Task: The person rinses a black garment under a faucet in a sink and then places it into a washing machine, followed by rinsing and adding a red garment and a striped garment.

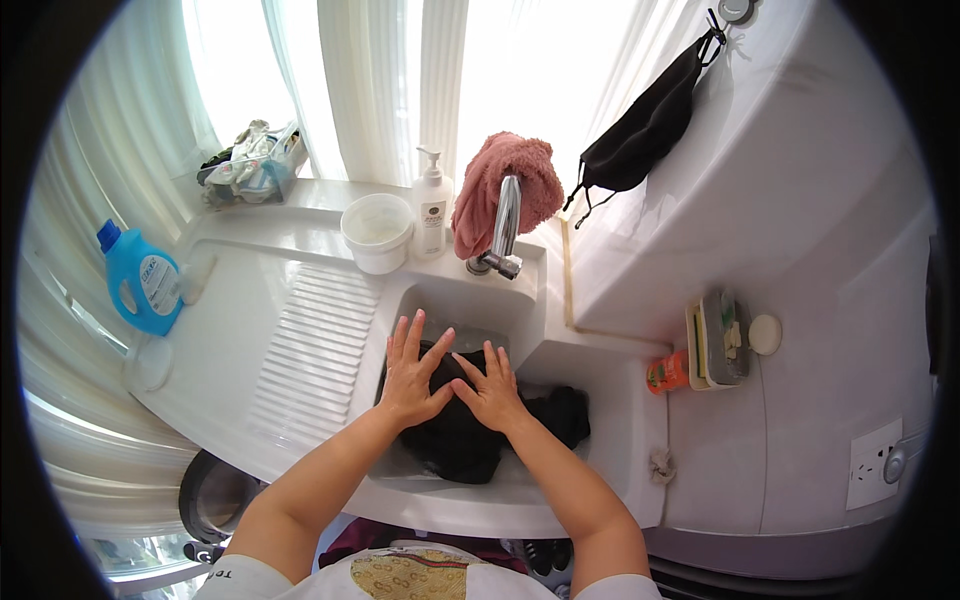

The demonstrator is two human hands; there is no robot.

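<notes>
A dark, bunched-up cloth (455,455) lies in the white sink basin (620,445), and its kind cannot be made out. One part of it reaches to the right, past my right wrist. My left hand (412,378) is over the cloth's left side, palm down with the fingers spread. Beside it, my right hand (488,392) is also open, its thumb close to the left thumb. Neither hand grips anything. Whether the palms press on the cloth or hover just above it is hard to tell.
A ribbed washboard (315,345) is left of the basin, with a blue detergent bottle (145,280) beyond. Behind stand a white tub (378,232), a pump bottle (430,215) and a faucet (507,220) draped with a pink towel (490,165). A black mask (645,125) hangs right.
</notes>
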